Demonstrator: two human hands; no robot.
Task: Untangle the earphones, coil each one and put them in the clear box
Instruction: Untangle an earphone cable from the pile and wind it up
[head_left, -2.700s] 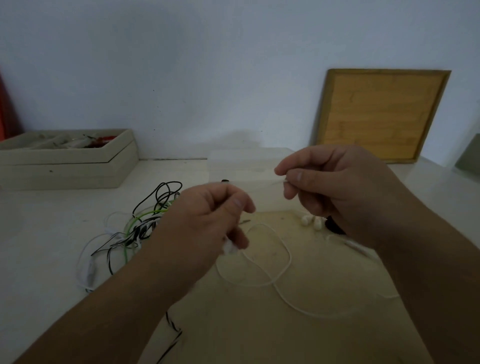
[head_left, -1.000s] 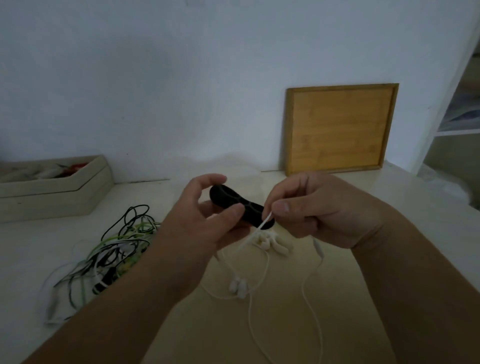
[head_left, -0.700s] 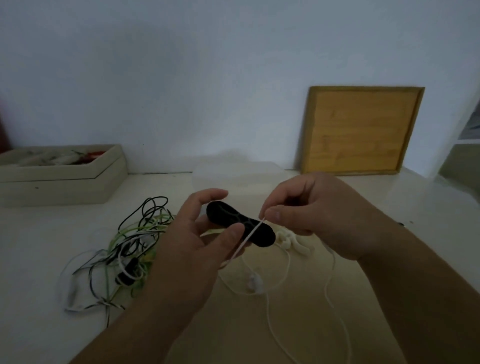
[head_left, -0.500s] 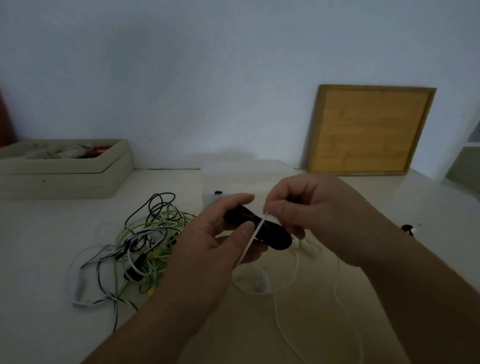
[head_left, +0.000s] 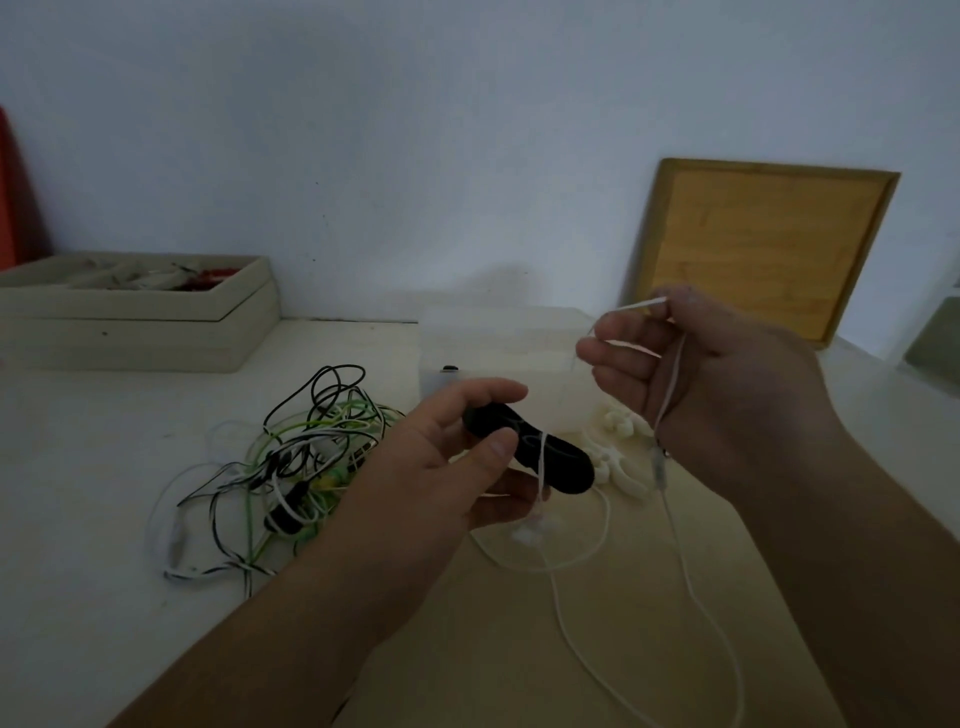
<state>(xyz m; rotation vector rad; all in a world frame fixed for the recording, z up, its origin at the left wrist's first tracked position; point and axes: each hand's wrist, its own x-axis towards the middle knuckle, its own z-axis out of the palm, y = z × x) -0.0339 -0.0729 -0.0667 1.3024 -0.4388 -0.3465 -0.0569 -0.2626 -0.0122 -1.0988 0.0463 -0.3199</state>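
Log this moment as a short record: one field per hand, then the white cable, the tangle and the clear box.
left hand: thumb and fingers grip the black winder, held above the table
right hand: raised, holds the white cable
white cable: crosses the winder's middle, hangs from the right hand, trails onto the table
tangle: black, green and white earphones heaped left of the hands, not yet separated
clear box: behind the hands; contents too dim to tell

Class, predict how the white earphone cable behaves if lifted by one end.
Probably floppy: the white cable hangs limp from the right hand and lies in loose curves on the table. Likely light: a fingertip hold carries it. It may snag where it crosses the black holder.
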